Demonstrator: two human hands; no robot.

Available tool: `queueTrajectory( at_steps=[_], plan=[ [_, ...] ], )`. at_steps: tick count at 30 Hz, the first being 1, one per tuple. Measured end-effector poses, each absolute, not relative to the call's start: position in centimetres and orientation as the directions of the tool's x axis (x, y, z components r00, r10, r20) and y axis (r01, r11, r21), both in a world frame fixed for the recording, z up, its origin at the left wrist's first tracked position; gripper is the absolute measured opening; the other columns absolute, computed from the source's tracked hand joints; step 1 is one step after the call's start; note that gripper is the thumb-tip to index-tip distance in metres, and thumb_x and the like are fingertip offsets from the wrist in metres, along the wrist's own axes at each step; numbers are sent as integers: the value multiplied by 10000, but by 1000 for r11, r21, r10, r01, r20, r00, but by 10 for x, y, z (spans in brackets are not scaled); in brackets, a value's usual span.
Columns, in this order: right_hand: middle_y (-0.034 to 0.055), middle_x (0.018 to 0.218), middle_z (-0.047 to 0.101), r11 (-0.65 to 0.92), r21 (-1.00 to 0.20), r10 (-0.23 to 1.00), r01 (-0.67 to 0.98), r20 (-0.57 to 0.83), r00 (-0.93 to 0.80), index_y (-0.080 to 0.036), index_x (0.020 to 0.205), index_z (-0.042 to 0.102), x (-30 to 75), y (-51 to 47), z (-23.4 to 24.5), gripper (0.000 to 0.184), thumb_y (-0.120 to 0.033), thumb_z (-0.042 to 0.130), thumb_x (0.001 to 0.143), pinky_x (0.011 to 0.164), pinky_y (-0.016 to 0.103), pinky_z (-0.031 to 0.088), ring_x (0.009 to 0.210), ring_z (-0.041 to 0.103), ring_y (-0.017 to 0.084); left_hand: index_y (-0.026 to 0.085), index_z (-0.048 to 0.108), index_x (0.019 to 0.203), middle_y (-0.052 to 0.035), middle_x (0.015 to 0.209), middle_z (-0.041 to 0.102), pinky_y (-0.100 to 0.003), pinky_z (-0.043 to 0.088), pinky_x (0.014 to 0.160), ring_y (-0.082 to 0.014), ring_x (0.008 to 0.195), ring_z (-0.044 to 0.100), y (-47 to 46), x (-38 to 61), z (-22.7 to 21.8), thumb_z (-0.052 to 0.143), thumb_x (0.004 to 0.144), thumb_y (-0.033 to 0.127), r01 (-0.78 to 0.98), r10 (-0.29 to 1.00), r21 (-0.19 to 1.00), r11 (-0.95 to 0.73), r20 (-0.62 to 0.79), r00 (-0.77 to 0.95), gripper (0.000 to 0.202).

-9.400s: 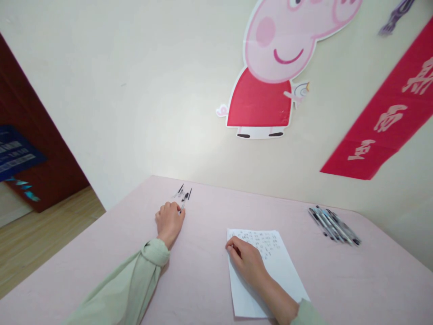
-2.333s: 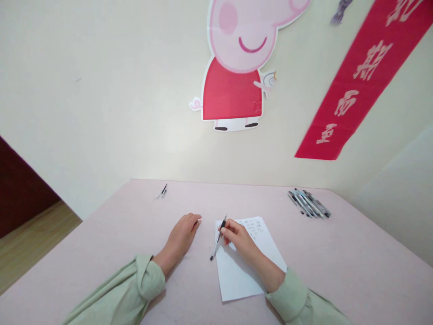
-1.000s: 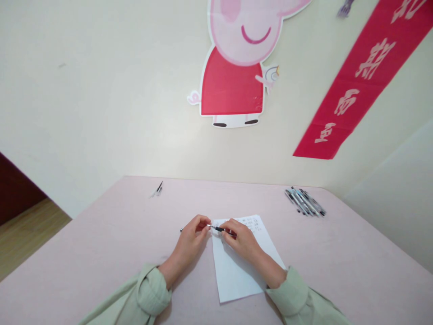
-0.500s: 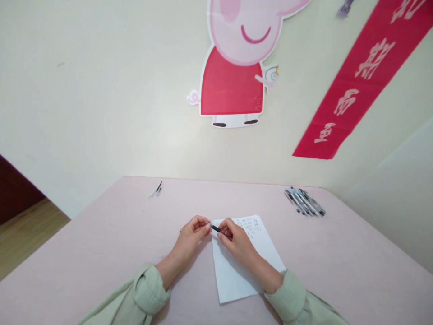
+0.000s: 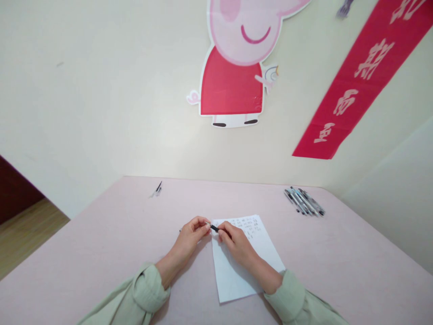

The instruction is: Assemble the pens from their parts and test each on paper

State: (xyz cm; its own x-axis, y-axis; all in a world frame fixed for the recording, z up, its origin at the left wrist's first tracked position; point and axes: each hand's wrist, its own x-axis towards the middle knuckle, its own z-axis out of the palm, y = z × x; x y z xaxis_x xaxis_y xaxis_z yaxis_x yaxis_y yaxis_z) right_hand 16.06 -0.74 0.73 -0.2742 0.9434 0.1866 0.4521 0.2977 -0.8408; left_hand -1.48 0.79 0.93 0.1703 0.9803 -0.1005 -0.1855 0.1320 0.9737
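Both my hands meet above the left upper edge of a white sheet of paper (image 5: 243,275). Between them a pen (image 5: 214,228) with a black section shows, slanting down to the right. My left hand (image 5: 191,234) pinches its left end with thumb and fingertips. The thumb and fingers of my right hand (image 5: 236,241) are closed on the black part and cover its right end. A small dark, shiny bit sticks out at the left side of my left hand; I cannot make out what it is. Rows of small handwriting fill the top of the sheet.
At the back right of the pink table (image 5: 111,253) lies a bundle of several pens (image 5: 304,201). A few thin pen parts (image 5: 157,189) lie at the back left. Behind the table rises a wall with a pig cutout (image 5: 232,85) and a red banner (image 5: 341,99).
My right hand's fingers have shifted along the pen and now hide its right end, which showed past them before. My left hand has barely moved.
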Motion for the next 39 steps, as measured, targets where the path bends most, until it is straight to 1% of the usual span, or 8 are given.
queueTrajectory(
  at_steps=[6,12,18,21,25,30,34,39],
  plan=[
    [-47,720,541,256,-855,962,451,181,-203,-211,868,526,159,-6,4,91,-222,591,804,578,225,344,598,472,113,177,651,815,4,735,629,-242,448,707,-135,720,573,7,-14,12,728,685,349,-168,982,978,124,-96,162,229],
    [-28,641,556,283,-852,945,441,168,-282,-204,728,526,161,-7,6,204,-224,429,907,651,246,371,655,524,134,182,648,806,7,743,629,-241,453,711,-134,729,575,6,-15,12,722,694,348,-171,982,977,124,-95,165,213],
    [-49,652,531,255,-850,962,460,175,-211,-211,791,527,161,-6,6,56,-232,569,822,582,229,339,598,477,124,177,647,805,9,734,614,-237,450,704,-127,712,565,7,-14,10,729,686,335,-186,983,975,124,-94,159,214],
    [-32,624,539,270,-857,950,438,164,-266,-204,701,521,162,-6,6,222,-231,435,904,640,243,362,640,517,134,175,645,794,4,738,617,-243,455,708,-133,722,567,8,-14,10,732,678,331,-187,983,975,124,-94,159,213],
    [-42,675,548,262,-853,959,451,179,-219,-209,832,547,162,-6,5,37,-243,560,837,609,233,354,628,500,129,175,647,806,8,742,618,-241,453,709,-127,717,563,7,-14,9,727,690,335,-183,983,976,121,-93,157,214],
    [-29,631,562,264,-860,953,437,164,-253,-200,728,544,162,-6,8,201,-225,449,904,639,237,371,643,516,131,177,649,802,1,744,622,-244,456,704,-135,721,570,8,-15,9,729,683,356,-176,985,977,123,-98,144,229],
    [-39,678,566,261,-851,960,455,179,-217,-208,831,560,163,-6,6,19,-226,564,835,606,230,358,633,504,128,176,649,797,3,741,622,-234,451,697,-128,712,569,8,-15,9,730,689,350,-186,985,976,113,-86,148,220],
    [-38,616,551,273,-859,952,433,178,-247,-207,715,519,163,-6,5,184,-231,468,890,630,240,378,624,515,132,174,633,763,-1,745,628,-240,464,706,-131,713,578,9,-15,6,747,684,397,-198,986,973,119,-93,136,262]
  ],
)
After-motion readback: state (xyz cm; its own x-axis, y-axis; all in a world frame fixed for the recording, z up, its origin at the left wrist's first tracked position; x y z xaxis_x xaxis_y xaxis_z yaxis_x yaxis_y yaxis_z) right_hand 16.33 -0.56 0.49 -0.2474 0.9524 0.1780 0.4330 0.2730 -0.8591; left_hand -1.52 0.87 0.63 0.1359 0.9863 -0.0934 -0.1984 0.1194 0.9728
